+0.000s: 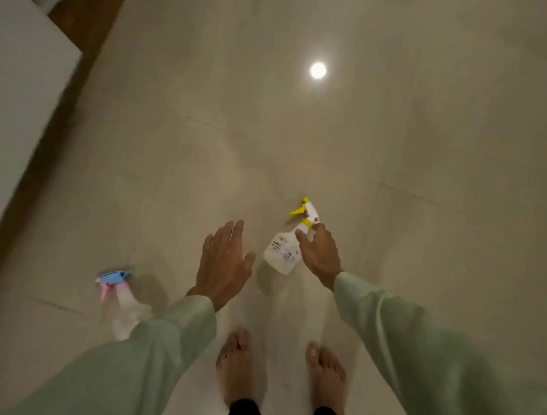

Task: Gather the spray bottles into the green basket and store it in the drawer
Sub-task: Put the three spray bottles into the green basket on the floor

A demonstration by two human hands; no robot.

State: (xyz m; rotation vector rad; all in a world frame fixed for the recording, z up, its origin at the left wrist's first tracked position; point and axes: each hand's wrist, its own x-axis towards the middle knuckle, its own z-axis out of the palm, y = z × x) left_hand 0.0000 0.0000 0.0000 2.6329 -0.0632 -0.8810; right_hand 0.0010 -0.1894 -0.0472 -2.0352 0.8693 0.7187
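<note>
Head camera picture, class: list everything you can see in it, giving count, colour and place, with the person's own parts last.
Yellow-trigger spray bottle: one, white body, lying on the floor at the right hand's fingertips.
Blue-and-pink-trigger spray bottle: one, pale body, on the floor at left, partly behind the left sleeve.
Floor: beige glossy tiles.
Light reflections: two, white, upper right of the floor.
White furniture: one, upper left, dark strip beside it.
Left hand: open, fingers spread, empty.
Right hand: open, reaching at the yellow-trigger bottle's neck.
Sleeves: two, pale green.
Bare feet: two, bottom centre.
</note>
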